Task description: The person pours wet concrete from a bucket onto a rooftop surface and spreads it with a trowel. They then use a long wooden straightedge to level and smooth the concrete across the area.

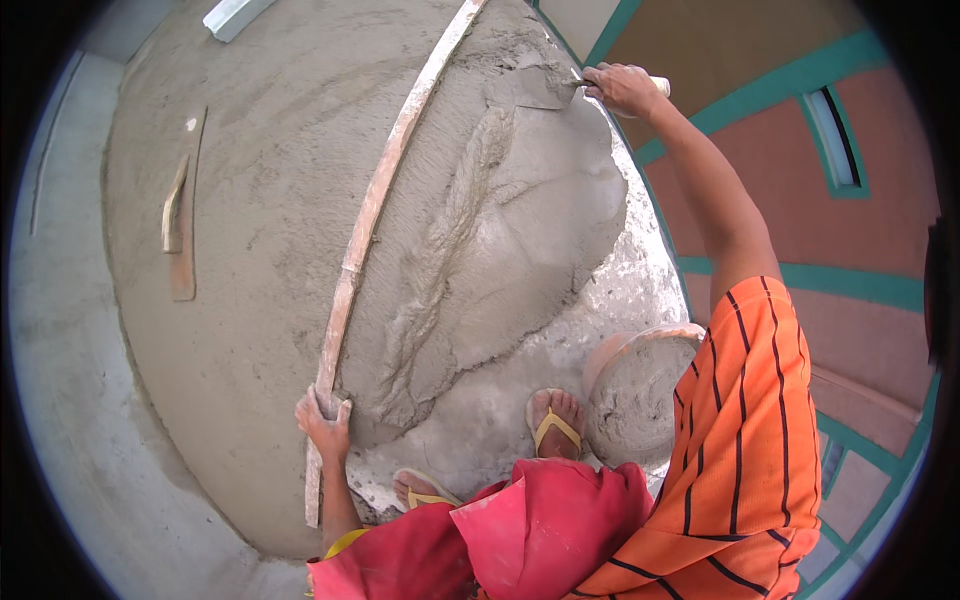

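My left hand point(325, 425) is closed around the near end of a long wooden straightedge point(372, 205), which lies across the wet grey mortar point(540, 235) and runs to the far edge. At the far right, my right hand point(622, 90) grips a trowel point(545, 88) by its handle; the pale handle end sticks out past my fist. The blade rests on or just over the mortar, and I cannot tell how hard it presses. A rough ridge of mortar stands right of the straightedge, with a flatter, shinier patch beside it.
On the smoothed mortar at left lies a wooden float point(183, 225). A bucket of mortar point(597, 365) stands by my sandalled feet. A low grey wall point(75, 330) borders the left side. A pale bar point(235, 15) lies at the far left; the slab edge drops away at right.
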`<state>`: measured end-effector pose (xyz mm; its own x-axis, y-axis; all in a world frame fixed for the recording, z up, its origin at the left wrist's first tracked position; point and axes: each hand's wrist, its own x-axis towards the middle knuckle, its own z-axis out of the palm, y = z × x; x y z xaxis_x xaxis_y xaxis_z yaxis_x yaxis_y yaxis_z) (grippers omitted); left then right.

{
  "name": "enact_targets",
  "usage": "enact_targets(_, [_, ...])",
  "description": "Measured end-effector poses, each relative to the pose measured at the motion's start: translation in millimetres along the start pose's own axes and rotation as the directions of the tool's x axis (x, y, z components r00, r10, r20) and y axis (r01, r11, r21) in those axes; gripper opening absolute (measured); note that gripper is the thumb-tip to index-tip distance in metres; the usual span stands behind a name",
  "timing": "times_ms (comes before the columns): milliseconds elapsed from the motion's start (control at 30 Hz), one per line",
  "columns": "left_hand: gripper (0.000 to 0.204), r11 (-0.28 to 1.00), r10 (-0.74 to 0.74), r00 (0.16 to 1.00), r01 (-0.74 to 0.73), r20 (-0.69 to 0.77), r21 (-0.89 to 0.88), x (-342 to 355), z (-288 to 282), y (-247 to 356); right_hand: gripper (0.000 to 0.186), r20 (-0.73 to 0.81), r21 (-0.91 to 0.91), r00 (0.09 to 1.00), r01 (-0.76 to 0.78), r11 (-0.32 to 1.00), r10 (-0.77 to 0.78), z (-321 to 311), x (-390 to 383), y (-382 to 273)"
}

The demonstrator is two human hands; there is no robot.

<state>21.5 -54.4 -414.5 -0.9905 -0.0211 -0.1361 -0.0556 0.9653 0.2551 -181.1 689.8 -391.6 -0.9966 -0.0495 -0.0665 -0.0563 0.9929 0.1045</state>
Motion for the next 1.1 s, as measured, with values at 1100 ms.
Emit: enact_targets(1100, [0.079,0.999,0.028,0.999,-0.027,-0.039,0.025,-1.1,1.9,1.3,0.02,0.431,0.803,0.864,-0.499,0.326,0.262,43.3,114.9,-141.8])
